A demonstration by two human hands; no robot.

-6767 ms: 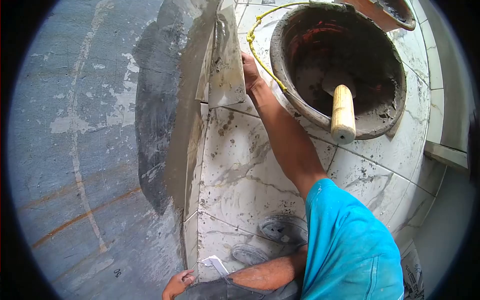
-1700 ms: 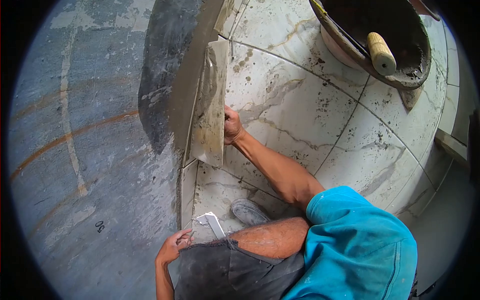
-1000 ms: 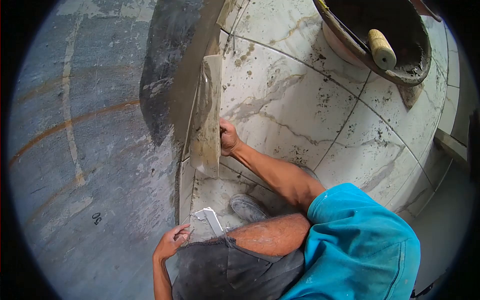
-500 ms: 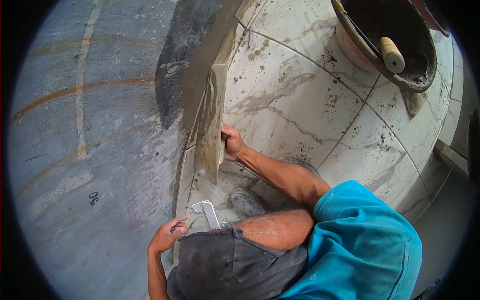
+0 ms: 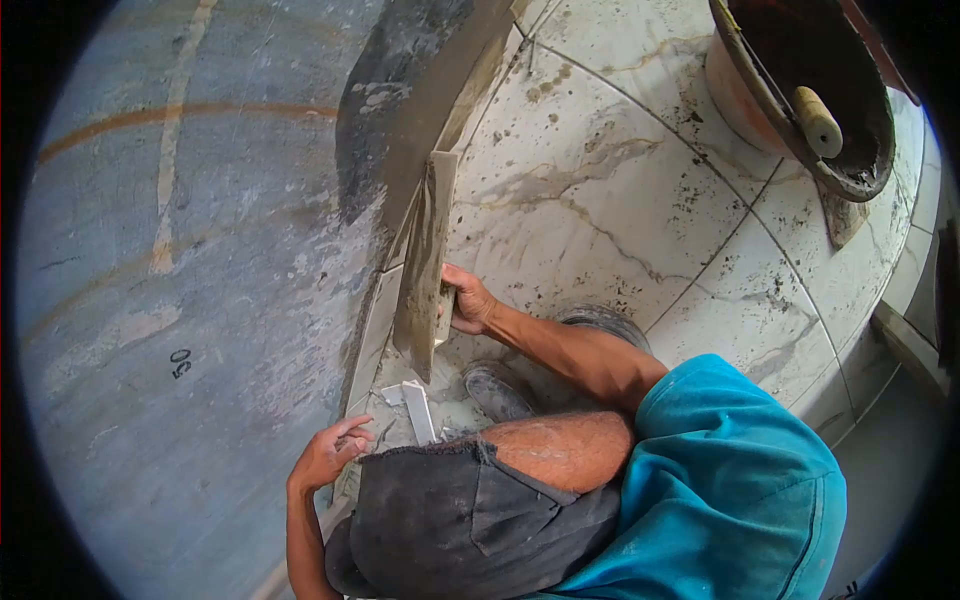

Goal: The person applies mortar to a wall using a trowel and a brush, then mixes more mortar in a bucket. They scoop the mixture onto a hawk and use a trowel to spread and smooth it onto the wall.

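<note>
My right hand [image 5: 468, 300] grips the edge of a narrow tile strip [image 5: 422, 290], its fingers partly hidden behind it. Grey mortar is smeared over the strip's wall-facing side. The strip stands on its long edge, tilted out from the base of the wall [image 5: 230, 290]. Beside my knee, close to the wall, is my left hand [image 5: 332, 452], with loosely curled fingers apart and nothing visible in them. White tile offcuts [image 5: 418, 410] lie on the floor just past that hand.
A mortar-crusted bucket [image 5: 740, 100] stands at the upper right, a tool with a wooden handle [image 5: 820, 125] resting at its rim. Mortar crumbs dot the marbled floor tiles [image 5: 590, 200]. Tile pieces [image 5: 372, 335] line the wall's foot. My shoe [image 5: 497, 390] is near the offcuts.
The view has shifted slightly. My right hand still holds the strip, whose lower end now sits at a somewhat different angle near the wall. My left hand's fingers have curled in a little.
</note>
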